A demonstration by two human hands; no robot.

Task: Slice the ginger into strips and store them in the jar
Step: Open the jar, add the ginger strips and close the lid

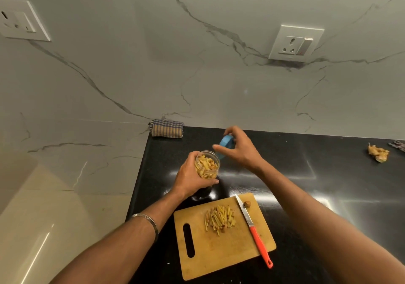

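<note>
Head view looks down on my 2 forearms reaching forward over the black table (285, 174). My left hand (190, 180) wraps the jar (207, 166) from the left and below, thumb along its near side, fingers (192, 155) curled round the far side, holding it tilted so its open mouth faces me. Ginger strips fill much of the jar. A metal bangle (145, 221) sits on that left wrist.

My right hand (237, 149) hangs just right of the jar and a little beyond it, wrist bent, fingers curled on the blue lid (226, 142), which stands on edge in my grip. Lid and jar mouth are near each other but apart.

Closer to me lies the board (223, 248), with 1 pile of strips (220, 219) near its middle and a stub of ginger (247, 203) at its far right corner. The knife (255, 231) lies diagonally along the board's right edge, red handle overhanging the near edge.

Bare table stretches to the right as far as the peelings (378, 153) near the frame's right edge. A folded cloth (167, 128) sits at the far left corner against the wall. The table's left edge runs just left of my left hand.
</note>
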